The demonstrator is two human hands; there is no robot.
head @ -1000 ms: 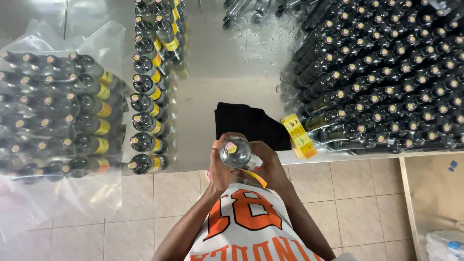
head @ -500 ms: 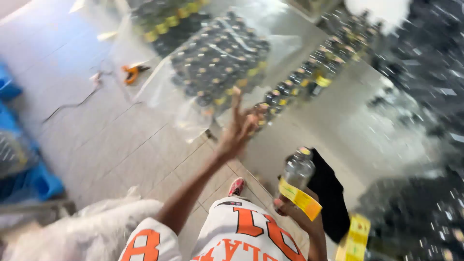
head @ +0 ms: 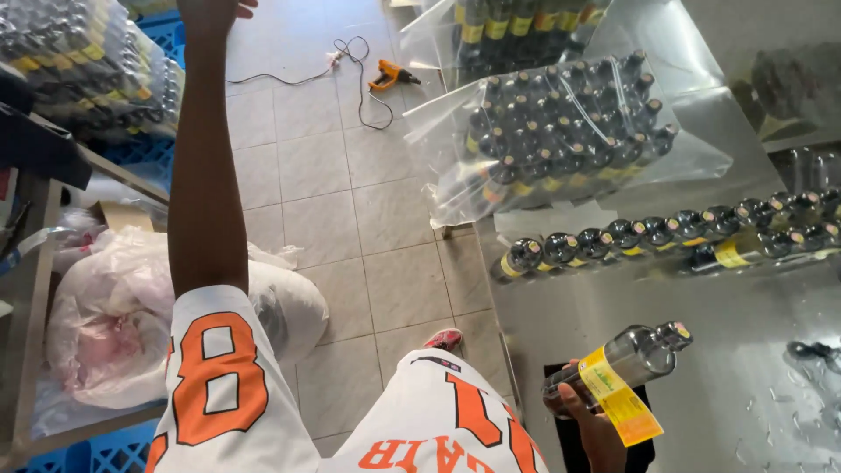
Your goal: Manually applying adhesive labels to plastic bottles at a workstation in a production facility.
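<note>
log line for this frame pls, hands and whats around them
right hand: holds dark bottle, yellow label half stuck | left hand: raised, open, empty | steel table: bottle row

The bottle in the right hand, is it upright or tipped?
Tipped. The bottle leans with its cap toward the upper right, its base in the right hand, and its yellow label hangs partly loose.

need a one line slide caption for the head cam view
Right hand grips a clear bottle with a half-peeled yellow label over the steel table; left hand stretches out above the floor.
</note>
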